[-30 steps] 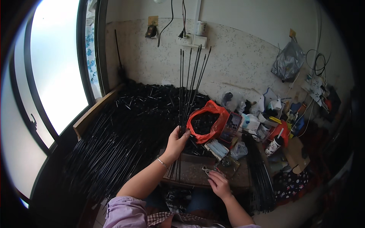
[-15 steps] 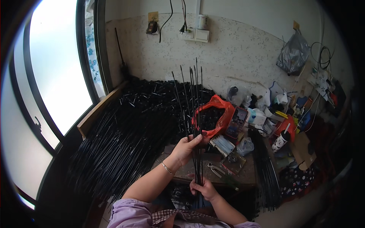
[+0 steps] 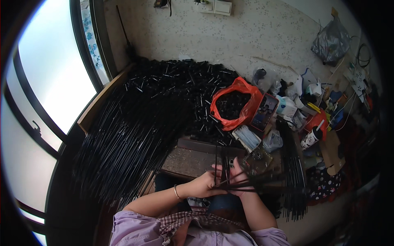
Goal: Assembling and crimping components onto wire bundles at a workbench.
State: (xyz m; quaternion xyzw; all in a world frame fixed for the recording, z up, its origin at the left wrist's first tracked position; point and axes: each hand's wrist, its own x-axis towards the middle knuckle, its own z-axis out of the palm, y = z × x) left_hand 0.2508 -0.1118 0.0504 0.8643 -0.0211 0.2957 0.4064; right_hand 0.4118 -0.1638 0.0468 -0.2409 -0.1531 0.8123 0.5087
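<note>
My left hand (image 3: 203, 185) is curled round thin black rods (image 3: 262, 179). Right hand (image 3: 238, 177) beside it, fingers partly spread; can't tell its grip.

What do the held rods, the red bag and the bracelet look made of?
Rods: black, perhaps metal or hard plastic; they look thin and straight, but blur hides the finish. Red bag: likely thin, glossy plastic film, from its crinkled, shiny rim. Bracelet: probably polished metal, from its bright glint.
</note>
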